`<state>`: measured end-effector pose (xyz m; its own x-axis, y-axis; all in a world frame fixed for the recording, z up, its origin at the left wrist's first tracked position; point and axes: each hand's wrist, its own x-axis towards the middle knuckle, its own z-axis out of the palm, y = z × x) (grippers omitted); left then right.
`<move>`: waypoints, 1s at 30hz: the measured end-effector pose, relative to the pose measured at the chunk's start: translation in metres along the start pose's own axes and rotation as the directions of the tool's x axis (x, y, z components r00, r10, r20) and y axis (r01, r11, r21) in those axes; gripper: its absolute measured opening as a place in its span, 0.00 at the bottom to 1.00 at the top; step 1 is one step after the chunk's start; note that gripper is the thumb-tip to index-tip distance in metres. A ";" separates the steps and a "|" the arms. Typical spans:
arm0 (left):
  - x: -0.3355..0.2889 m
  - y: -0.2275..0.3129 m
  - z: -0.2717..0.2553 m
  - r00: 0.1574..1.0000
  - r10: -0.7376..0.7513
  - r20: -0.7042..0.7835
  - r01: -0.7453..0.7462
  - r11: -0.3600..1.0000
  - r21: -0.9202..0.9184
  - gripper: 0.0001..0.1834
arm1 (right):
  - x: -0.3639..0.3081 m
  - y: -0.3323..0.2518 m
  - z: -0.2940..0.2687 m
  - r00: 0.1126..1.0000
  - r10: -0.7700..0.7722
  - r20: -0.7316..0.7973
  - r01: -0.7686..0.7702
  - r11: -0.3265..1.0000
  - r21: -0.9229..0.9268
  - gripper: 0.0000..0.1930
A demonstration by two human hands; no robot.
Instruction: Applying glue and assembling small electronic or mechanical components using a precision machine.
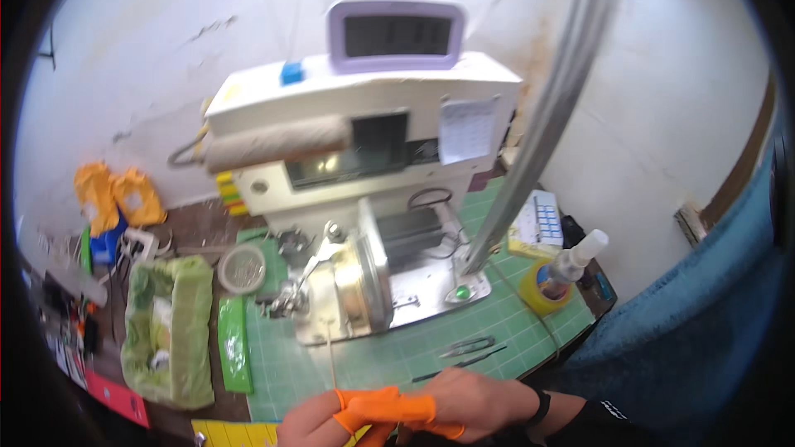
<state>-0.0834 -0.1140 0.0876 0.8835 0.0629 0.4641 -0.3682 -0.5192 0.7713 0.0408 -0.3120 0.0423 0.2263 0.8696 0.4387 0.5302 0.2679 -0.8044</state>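
Note:
At the lower edge my left hand (313, 422) and my right hand (480, 401) meet, fingers bent together. Orange finger covers (387, 407) wrap several fingertips. Both hands look closed, but what lies between the fingers is hidden. A thin pale strand (333, 364) runs from a winding machine (377, 277) down to my left fingers. This machine has a metal base, a round flange and a spool of golden wire (352, 285). Just beyond my right hand, small thread snips (468, 346) and dark tweezers (460, 364) lie on the green cutting mat (290, 381).
A white control box (331, 99) carries a purple clock (393, 33). A slanted metal post (538, 132) rises at right, near a spray bottle in a yellow holder (546, 290). Left are a green-lined bin (195, 339), a round dish (243, 269) and a green packet (235, 348).

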 end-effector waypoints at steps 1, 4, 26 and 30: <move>0.004 0.002 0.005 0.999 0.044 0.022 -0.043 0.999 -0.011 0.17 | -0.006 -0.002 0.001 0.999 -0.005 -0.032 0.004 0.999 -0.038 0.13; 0.007 0.011 0.009 0.999 0.006 0.047 -0.006 1.000 0.006 0.15 | -0.008 -0.018 0.001 0.987 0.156 0.040 -0.157 0.987 0.027 0.27; -0.008 0.016 -0.013 0.997 -0.070 -0.012 0.069 0.996 -0.058 0.23 | 0.006 -0.042 -0.031 0.998 0.011 0.066 -0.012 1.000 0.017 0.18; -0.017 0.002 -0.026 0.993 -0.054 -0.106 0.018 0.948 -0.318 0.22 | 0.002 -0.051 -0.043 1.000 0.025 -0.019 -0.024 0.998 0.062 0.17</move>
<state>-0.1069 -0.0938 0.0928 0.8665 0.1811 0.4651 -0.4252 -0.2201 0.8779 0.0497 -0.3419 0.1016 0.2548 0.8680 0.4261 0.4726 0.2727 -0.8380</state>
